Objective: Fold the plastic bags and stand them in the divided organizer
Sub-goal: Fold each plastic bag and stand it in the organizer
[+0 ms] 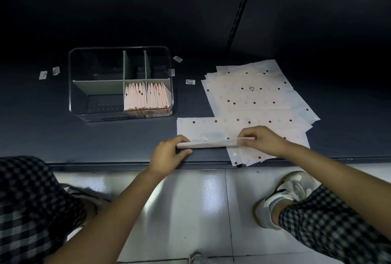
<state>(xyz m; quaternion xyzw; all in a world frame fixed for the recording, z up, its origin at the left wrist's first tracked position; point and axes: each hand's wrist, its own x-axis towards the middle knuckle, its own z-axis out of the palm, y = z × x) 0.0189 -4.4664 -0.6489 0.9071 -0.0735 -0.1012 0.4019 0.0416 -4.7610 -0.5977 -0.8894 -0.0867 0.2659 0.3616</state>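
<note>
- Two hands on one bag (211, 134), flat at the bench (105, 147) front edge, near edge rolled up.
- Left hand (169, 153) fingers curled, pinching the roll's left end; right hand (261, 140) pinching its right end.
- Loose bag pile (254, 94) just behind.
- Organizer (120, 83) left of pile; folded bags (146, 95) upright in front-right compartment.

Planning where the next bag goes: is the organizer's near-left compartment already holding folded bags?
No, the near-left compartment of the organizer shows only its bare floor; the folded bags stand in the near-right one.
</note>
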